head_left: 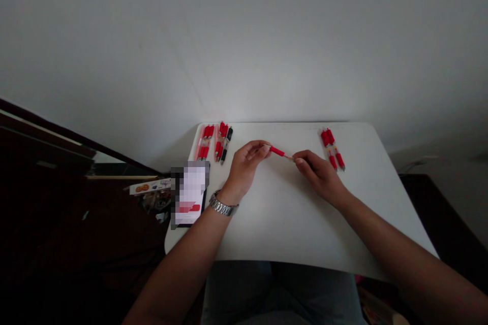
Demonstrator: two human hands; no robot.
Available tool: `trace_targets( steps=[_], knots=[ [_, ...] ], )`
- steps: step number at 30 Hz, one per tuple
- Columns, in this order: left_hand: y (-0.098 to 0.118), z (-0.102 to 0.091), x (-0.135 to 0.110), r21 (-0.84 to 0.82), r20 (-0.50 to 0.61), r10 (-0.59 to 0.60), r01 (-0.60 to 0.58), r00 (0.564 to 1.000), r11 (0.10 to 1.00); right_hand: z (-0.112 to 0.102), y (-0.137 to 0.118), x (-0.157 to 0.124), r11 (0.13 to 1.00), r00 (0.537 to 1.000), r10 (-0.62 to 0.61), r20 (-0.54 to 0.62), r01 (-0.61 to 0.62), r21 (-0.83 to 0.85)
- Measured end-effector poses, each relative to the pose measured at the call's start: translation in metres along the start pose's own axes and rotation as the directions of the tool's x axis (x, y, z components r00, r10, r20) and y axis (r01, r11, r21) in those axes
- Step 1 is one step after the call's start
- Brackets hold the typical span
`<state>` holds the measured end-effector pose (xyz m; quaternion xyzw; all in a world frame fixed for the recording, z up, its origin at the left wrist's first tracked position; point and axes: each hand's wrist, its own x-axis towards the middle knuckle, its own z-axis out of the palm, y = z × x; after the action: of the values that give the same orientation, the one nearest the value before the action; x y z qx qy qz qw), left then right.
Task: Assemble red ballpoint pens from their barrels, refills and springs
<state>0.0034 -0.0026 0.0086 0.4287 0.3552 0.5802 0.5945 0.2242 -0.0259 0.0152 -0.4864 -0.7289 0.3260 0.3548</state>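
Observation:
Above the middle of the table, my left hand (247, 165) pinches one end of a red pen barrel (277, 151). From the barrel's other end a thin, pale piece (288, 158) runs to my right hand (318, 175), whose thumb and fingers are closed on it. It looks like a pen refill, though its far part is hidden in my fingers. Both hands are closed, and the barrel tilts down slightly to the right. Nearest to my right hand lie red pens (333, 148) side by side. Beyond my left hand are several red pens (206, 142) and a black pen (226, 144).
A phone (194, 188) with a blurred screen lies at the table's left edge, beside my left forearm. The white table (290, 233) has its back edge at a plain wall (267, 51). Left of the table, assorted items (152, 193) sit lower down.

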Motion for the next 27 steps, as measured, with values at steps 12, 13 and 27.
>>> trace_targets(
  steps=[12, 13, 27],
  knots=[
    [0.0026, 0.0008, -0.0001, -0.029, 0.010, 0.009, -0.009, 1.000, 1.000, -0.0028, -0.0051, 0.0011, 1.000, 0.999, -0.008, 0.033, 0.009, -0.029],
    [0.0028, 0.0010, -0.0001, -0.027, 0.013, 0.009, -0.009, 1.000, 1.000, -0.0032, -0.0056, 0.0009, 1.000, 0.999, -0.006, 0.049, 0.006, -0.012],
    [0.0025, 0.0003, 0.0006, -0.035, -0.002, 0.019, -0.019, 1.000, 0.999, -0.0015, -0.0022, 0.0014, 0.991, 0.996, -0.063, -0.061, 0.055, -0.125]
  ],
)
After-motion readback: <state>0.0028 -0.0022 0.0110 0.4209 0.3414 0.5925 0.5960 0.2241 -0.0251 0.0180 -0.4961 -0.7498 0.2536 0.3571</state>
